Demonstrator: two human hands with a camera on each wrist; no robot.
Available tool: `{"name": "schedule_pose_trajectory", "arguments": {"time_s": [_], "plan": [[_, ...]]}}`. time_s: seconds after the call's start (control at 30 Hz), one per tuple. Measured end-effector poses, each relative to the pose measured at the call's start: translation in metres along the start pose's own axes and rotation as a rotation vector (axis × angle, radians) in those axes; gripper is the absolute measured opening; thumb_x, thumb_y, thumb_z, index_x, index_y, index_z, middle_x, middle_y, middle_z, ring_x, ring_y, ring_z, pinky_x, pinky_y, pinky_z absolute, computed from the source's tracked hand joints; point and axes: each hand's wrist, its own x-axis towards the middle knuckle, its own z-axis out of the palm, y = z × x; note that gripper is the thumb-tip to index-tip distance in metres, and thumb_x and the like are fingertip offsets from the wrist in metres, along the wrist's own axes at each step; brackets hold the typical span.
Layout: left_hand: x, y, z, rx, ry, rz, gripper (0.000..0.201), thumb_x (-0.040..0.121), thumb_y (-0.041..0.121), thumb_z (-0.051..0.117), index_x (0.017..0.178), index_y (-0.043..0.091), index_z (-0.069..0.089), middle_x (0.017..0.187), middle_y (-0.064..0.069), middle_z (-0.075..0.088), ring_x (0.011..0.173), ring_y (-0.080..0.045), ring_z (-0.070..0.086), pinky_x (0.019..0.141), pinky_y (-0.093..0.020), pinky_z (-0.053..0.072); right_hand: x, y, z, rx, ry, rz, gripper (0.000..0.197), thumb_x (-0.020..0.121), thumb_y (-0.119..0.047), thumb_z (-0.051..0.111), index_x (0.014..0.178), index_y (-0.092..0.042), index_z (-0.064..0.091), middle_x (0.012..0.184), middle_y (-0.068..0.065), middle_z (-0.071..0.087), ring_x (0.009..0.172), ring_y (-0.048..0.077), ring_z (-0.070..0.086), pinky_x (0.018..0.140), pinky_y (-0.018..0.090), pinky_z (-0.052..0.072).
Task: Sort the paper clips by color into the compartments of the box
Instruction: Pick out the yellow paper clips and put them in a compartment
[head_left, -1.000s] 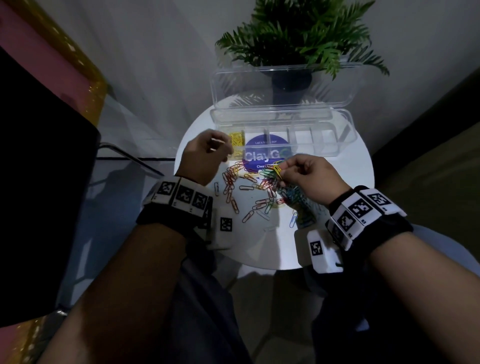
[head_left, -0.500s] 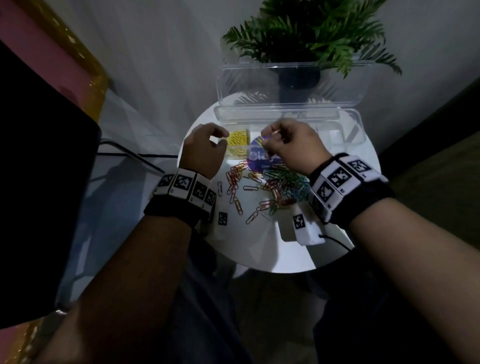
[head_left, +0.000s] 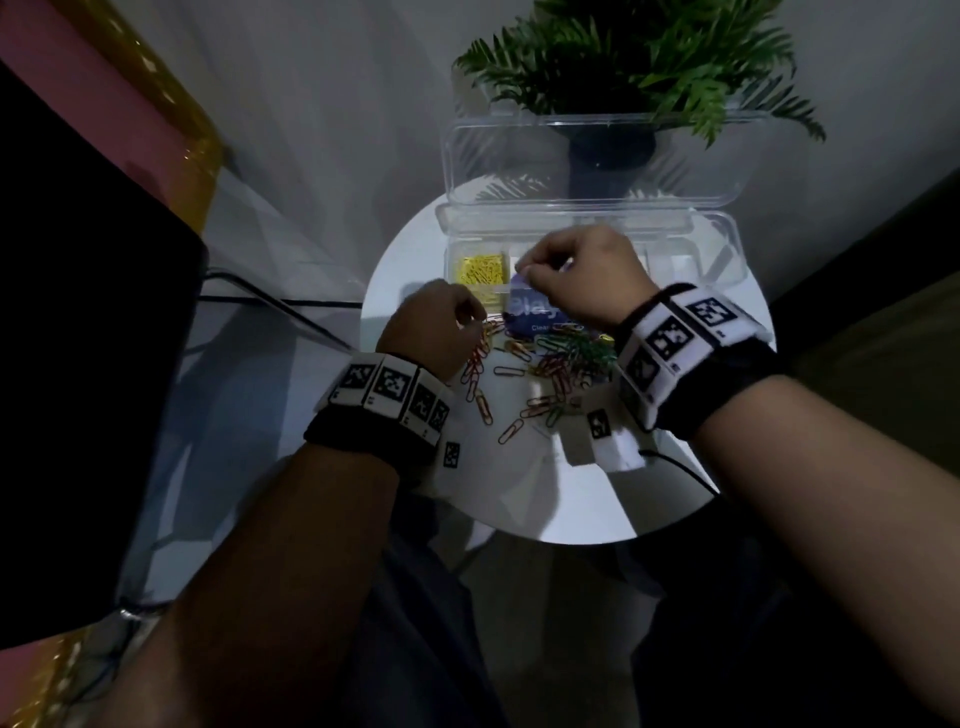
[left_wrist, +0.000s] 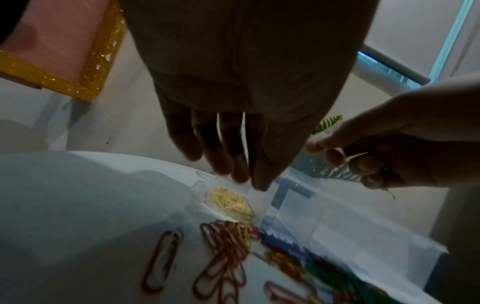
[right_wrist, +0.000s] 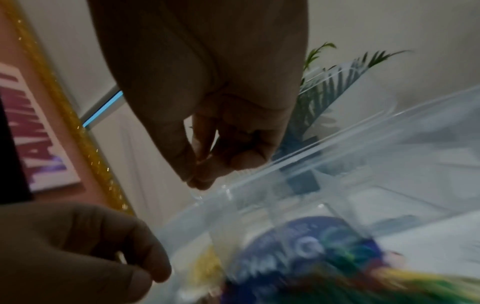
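Head view: round white table (head_left: 519, 499) before grey wall; right hand (head_left: 582, 275) pinched, contents unclear.

The box (head_left: 717, 260) is clear glossy plastic, the paper clips (head_left: 550, 364) smooth coated wire, the table (head_left: 571, 493) matt white.

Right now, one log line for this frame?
right hand: over clear box | left hand: at loose clips | yellow clips: leftmost compartment
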Motion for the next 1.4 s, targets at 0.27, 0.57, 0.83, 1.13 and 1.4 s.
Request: {"name": "schedule_pose_trajectory", "arguments": {"time_s": [0.27, 0.57, 0.83, 1.13, 1.4], "plan": [[0.002, 0.013, 0.022, 0.176, -0.108, -0.09, 0.022, 0.088, 0.025, 0.056, 0.105, 0.016, 0.065, 0.114, -0.008, 0.06, 0.107, -0.025, 0.057, 0.089, -0.033, 0.045, -0.028, 0.032, 0.021, -0.379, -0.425, -0.006, 0.019, 0.083, -0.018, 0.062, 0.095, -0.009, 0.073, 0.099, 0.017, 0.071, 0.095, 0.03, 0.065, 0.082, 0.03, 0.048], [0.0, 0.013, 0.021, 0.225, -0.136, -0.068, 0.024, 0.086, 0.01, 0.052, 0.105, 0.013, 0.067, 0.114, -0.009, 0.061, 0.107, -0.026, 0.058, 0.091, -0.033, 0.047, -0.032, 0.038, 0.026, -0.475, -0.406, -0.012, 0.02, 0.079, -0.026, 0.063, 0.091, -0.012, 0.07, 0.103, 0.014, 0.056, 0.093, 0.033, 0.059, 0.081, 0.04, 0.053], [-0.005, 0.0, 0.008, -0.078, -0.069, -0.163, 0.013, 0.085, 0.01, 0.054, 0.09, 0.021, 0.056, 0.085, -0.001, 0.063, 0.081, -0.019, 0.059, 0.073, -0.023, 0.044, -0.037, 0.045, 0.028, -0.419, -0.356, -0.007, 0.02, 0.083, -0.025, 0.064, 0.097, -0.01, 0.066, 0.108, 0.013, 0.055, 0.101, 0.031, 0.055, 0.085, 0.037, 0.048], [-0.004, -0.004, -0.011, -0.072, -0.223, -0.134, 0.027, 0.084, -0.001, 0.053, 0.087, 0.017, 0.074, 0.089, 0.0, 0.065, 0.079, -0.011, 0.058, 0.062, -0.006, 0.042, -0.039, 0.048, 0.034, -0.419, -0.28, -0.081, 0.017, 0.084, -0.019, 0.061, 0.096, -0.009, 0.068, 0.105, 0.012, 0.06, 0.099, 0.03, 0.058, 0.084, 0.039, 0.05], [-0.017, 0.001, -0.005, 0.244, -0.421, 0.027, 0.021, 0.08, 0.016, 0.068, 0.1, 0.019, 0.071, 0.108, -0.001, 0.06, 0.097, -0.015, 0.057, 0.08, -0.021, 0.039, -0.036, 0.05, 0.034, -0.442, -0.327, -0.057, 0.022, 0.086, -0.022, 0.058, 0.101, -0.007, 0.063, 0.112, 0.014, 0.052, 0.098, 0.031, 0.057, 0.085, 0.041, 0.05]]}}
